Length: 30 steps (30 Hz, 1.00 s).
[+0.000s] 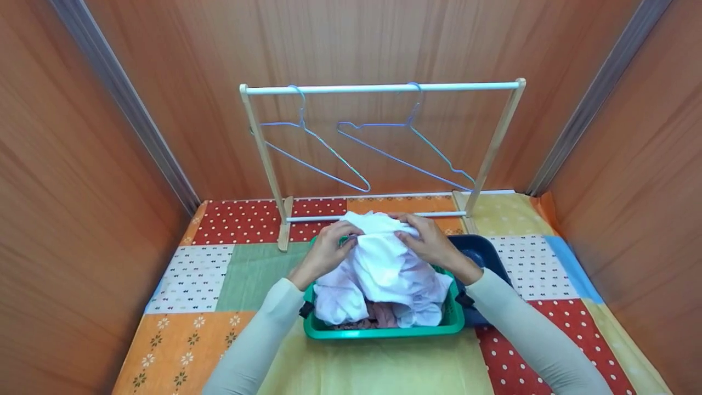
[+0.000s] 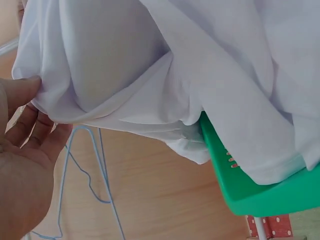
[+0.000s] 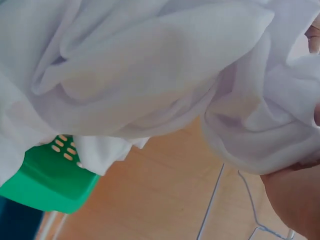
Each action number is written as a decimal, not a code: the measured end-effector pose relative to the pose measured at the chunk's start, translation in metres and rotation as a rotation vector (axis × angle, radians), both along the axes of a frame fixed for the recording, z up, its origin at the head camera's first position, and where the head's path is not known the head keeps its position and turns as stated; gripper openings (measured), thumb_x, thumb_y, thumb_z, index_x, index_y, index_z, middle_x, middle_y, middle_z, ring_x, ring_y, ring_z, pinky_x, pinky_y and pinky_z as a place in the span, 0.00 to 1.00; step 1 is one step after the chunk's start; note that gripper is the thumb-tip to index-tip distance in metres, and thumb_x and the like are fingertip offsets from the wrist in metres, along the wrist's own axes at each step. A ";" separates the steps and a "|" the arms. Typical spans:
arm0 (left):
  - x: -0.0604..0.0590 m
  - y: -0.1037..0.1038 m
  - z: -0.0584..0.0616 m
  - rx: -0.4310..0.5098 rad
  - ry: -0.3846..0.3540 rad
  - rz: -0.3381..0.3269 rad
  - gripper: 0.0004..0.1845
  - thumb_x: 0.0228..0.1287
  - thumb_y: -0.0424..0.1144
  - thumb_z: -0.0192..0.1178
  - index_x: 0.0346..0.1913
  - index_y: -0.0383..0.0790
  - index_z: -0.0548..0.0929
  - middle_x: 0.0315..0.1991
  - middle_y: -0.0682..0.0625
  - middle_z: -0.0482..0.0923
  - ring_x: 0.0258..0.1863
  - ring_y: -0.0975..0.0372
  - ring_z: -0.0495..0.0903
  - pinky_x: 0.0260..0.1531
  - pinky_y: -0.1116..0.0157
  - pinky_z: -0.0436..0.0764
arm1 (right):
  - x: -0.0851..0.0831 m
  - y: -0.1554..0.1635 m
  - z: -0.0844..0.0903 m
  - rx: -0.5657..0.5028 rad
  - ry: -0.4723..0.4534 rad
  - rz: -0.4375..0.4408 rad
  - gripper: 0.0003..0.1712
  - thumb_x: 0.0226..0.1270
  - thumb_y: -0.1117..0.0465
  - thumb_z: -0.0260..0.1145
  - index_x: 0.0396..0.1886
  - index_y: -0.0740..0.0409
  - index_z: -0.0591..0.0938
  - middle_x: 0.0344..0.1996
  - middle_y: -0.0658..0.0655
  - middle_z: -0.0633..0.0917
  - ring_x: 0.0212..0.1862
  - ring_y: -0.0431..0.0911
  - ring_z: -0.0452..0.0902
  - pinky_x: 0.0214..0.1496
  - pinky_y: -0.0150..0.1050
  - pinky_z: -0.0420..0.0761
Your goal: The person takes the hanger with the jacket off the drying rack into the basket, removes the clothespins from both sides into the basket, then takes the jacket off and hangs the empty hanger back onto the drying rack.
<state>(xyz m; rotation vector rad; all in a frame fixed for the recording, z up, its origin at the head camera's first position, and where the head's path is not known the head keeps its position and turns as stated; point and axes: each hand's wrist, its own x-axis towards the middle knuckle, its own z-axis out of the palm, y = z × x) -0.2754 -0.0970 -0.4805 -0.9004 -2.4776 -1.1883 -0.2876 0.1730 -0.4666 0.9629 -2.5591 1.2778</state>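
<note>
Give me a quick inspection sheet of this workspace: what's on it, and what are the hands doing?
Surface: table under a patchwork cloth of dotted and flowered squares.
Job's things: white garment bunched over a green basket that holds more laundry; rack behind it with two blue hangers, both bare.
Clutter: dark blue tub beside the basket, partly hidden.
Hands: left hand and right hand both grip the garment's top, fingers curled into the fabric.
Cables: nothing seen.
Surroundings: wood-grain walls on three sides, with metal strips in the corners.
</note>
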 end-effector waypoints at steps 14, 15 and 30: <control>0.052 -0.010 -0.012 -0.139 0.160 -0.077 0.09 0.66 0.36 0.63 0.47 0.47 0.87 0.47 0.54 0.83 0.50 0.65 0.79 0.54 0.67 0.81 | 0.046 0.001 -0.023 0.392 0.176 0.203 0.28 0.72 0.41 0.58 0.67 0.46 0.75 0.71 0.50 0.72 0.71 0.47 0.68 0.69 0.50 0.72; 0.055 -0.011 -0.014 -0.154 0.163 -0.074 0.09 0.66 0.37 0.63 0.48 0.48 0.87 0.47 0.55 0.83 0.50 0.65 0.79 0.54 0.67 0.81 | 0.048 0.001 -0.025 0.429 0.182 0.202 0.30 0.71 0.40 0.58 0.68 0.45 0.74 0.72 0.49 0.71 0.72 0.48 0.66 0.70 0.51 0.70; 0.074 -0.025 -0.046 -0.391 0.085 -0.053 0.15 0.66 0.45 0.63 0.53 0.48 0.85 0.53 0.53 0.82 0.53 0.62 0.78 0.53 0.63 0.82 | 0.067 -0.004 -0.055 0.735 0.042 0.222 0.40 0.71 0.28 0.40 0.79 0.33 0.48 0.80 0.45 0.44 0.81 0.47 0.40 0.79 0.57 0.45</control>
